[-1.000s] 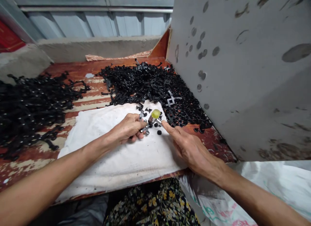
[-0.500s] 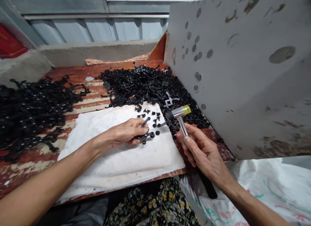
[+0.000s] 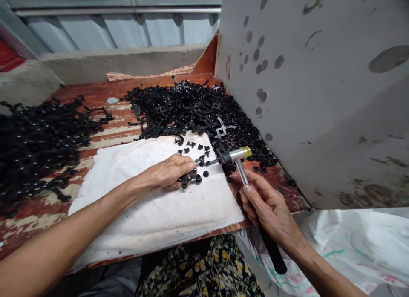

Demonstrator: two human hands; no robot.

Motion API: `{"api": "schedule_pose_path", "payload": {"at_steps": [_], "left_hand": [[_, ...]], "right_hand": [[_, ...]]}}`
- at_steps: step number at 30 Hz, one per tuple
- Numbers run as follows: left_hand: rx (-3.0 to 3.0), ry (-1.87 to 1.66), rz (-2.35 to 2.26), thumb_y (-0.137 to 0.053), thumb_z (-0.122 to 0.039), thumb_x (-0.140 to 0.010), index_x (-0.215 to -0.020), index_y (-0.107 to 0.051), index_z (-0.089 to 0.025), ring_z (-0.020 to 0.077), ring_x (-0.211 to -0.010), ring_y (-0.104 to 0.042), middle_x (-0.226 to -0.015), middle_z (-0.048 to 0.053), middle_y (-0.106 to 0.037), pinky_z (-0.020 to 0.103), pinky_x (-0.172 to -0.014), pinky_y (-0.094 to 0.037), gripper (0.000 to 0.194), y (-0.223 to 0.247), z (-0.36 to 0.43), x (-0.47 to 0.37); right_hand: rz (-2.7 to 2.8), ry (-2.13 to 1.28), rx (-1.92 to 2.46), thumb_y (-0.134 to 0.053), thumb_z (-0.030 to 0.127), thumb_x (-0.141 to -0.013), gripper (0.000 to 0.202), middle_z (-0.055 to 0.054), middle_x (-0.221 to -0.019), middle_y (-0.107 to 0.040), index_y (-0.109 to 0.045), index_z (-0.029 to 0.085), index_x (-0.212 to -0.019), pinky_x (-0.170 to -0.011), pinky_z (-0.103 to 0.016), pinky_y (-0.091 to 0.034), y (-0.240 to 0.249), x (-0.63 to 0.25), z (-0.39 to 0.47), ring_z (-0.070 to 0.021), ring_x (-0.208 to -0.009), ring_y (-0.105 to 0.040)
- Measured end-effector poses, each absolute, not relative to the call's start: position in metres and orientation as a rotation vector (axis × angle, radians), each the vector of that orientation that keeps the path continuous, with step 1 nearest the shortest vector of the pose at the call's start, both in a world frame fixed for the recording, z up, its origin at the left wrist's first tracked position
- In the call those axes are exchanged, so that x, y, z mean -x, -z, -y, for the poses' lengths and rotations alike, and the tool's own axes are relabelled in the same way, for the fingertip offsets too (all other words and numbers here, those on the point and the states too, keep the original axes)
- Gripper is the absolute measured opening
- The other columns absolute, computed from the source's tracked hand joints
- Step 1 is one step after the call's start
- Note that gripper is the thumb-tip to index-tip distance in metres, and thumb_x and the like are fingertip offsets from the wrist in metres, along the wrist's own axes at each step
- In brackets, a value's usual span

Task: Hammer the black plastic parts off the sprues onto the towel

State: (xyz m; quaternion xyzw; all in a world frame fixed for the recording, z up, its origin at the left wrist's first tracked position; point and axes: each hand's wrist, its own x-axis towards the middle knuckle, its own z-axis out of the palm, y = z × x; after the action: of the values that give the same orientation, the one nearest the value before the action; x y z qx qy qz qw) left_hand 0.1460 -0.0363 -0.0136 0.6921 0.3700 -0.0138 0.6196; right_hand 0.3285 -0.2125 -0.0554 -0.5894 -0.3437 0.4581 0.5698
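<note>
My left hand point(image 3: 169, 171) is closed over a folded white cloth point(image 3: 191, 216), with black plastic arm pieces point(image 3: 190, 177) with round ends in its fingers. The fingers hide part of them. Just beyond the fingertips lie several small black caps point(image 3: 206, 174) on the cloth, some with stems. To the right, my right hand point(image 3: 266, 205) grips a small mallet point(image 3: 242, 171) by its metal shaft, above the black grip. The mallet head, dark at one end and yellow at the other, is raised by the cloth's right edge.
A large heap of black plastic parts point(image 3: 182, 105) spreads behind the cloth, with a few grey ones in it. Another black pile point(image 3: 38, 139) lies at the left on the worn red-brown table point(image 3: 105, 133). A stained grey panel point(image 3: 319, 96) walls off the right side. White sacks point(image 3: 361, 241) are below it.
The left fingers have shifted on the black pieces, and the thumb now points more to the right. The mallet stays raised in the right hand, nearly unmoved. The view has tilted slightly.
</note>
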Motion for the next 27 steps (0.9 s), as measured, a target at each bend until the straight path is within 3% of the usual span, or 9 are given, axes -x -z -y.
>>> {"api": "schedule_pose_path", "payload": {"at_steps": [15, 23, 25, 27], "left_hand": [[-1.535, 0.041, -0.883, -0.051, -0.043, -0.091, -0.076, -0.057, -0.017, 0.0054, -0.033, -0.03, -0.048, -0.004, -0.045, 0.019, -0.034, -0.016, 0.031, 0.0184, 0.0347, -0.1476], [-1.579, 0.054, -0.931, -0.056, -0.042, -0.088, -0.065, -0.053, -0.018, 0.0061, -0.033, -0.033, -0.045, -0.003, -0.046, 0.018, -0.033, -0.02, 0.034, 0.0191, 0.0346, -0.1505], [-1.618, 0.054, -0.957, -0.056, -0.04, -0.088, -0.061, -0.051, -0.019, 0.0065, -0.033, -0.033, -0.045, -0.002, -0.047, 0.019, -0.033, -0.021, 0.035, 0.0191, 0.0342, -0.1516], [-1.668, 0.068, -0.998, -0.054, -0.036, -0.089, -0.058, -0.05, -0.019, 0.007, -0.033, -0.033, -0.044, -0.002, -0.047, 0.02, -0.034, -0.021, 0.036, 0.0172, 0.0345, -0.1533]], "right_hand": [[0.776, -1.098, 1.384, -0.06, 0.05, -0.089, 0.049, 0.009, -0.061, -0.041, -0.054, 0.018, -0.126, -0.034, -0.018, -0.027, 0.0549, -0.3291, 0.2116, -0.0073, -0.043, -0.031], [0.823, -1.082, 1.378, -0.057, 0.049, -0.092, 0.048, 0.01, -0.059, -0.039, -0.054, 0.019, -0.128, -0.033, -0.019, -0.027, 0.0581, -0.3304, 0.2129, -0.0081, -0.042, -0.03], [0.874, -1.051, 1.413, -0.054, 0.046, -0.094, 0.045, 0.009, -0.059, -0.041, -0.054, 0.019, -0.131, -0.034, -0.019, -0.03, 0.0597, -0.3311, 0.2144, -0.0088, -0.042, -0.033], [0.995, -0.949, 1.493, -0.05, 0.041, -0.097, 0.042, 0.004, -0.066, -0.052, -0.054, 0.02, -0.134, -0.039, -0.021, -0.04, 0.0609, -0.3321, 0.2152, -0.0108, -0.047, -0.045]]}}
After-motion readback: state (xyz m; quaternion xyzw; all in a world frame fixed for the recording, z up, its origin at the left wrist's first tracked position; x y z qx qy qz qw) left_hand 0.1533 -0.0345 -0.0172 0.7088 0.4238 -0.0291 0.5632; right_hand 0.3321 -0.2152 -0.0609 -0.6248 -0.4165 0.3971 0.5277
